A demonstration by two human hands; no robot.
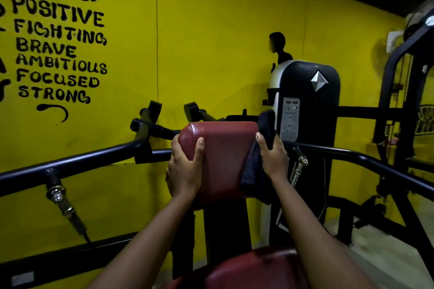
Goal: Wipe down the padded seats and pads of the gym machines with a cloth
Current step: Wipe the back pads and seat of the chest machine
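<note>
Seat point(258, 270) below is judged unwiped, while pad point(225, 155) is gripped by left hand point(184, 171), cloth point(253, 171) clutched against it by right hand point(273, 159).

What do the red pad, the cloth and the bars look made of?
Pad: likely dark red vinyl or faux leather over padding; glossy sheen, fine grain, a stitched seam near its top left.
Cloth: soft dark fabric, perhaps terry or microfibre; matte, fuzzy, drapes in folds.
Bars: metal tube, probably steel, painted black; smooth, with a long highlight.
</note>
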